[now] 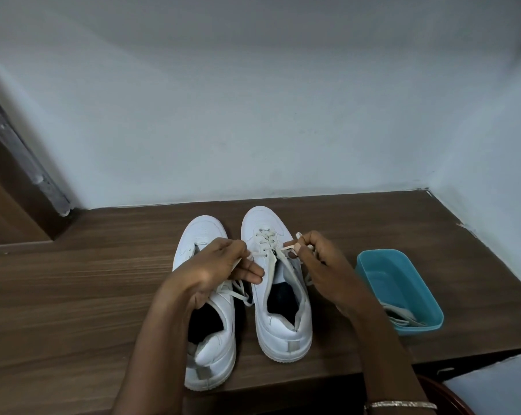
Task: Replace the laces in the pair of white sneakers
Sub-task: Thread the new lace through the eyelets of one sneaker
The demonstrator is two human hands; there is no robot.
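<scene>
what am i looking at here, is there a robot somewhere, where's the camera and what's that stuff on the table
There is no robot: a person works with two bare hands. The single picture comes from a camera worn on their head, looking down. On the wooden table stand two white shoes, toes pointing away: the left sneaker and the right sneaker, which is laced through its front eyelets only. The left hand pinches one end of that lace, and the right hand pinches the other. Beside them a teal tub holds spare laces.
</scene>
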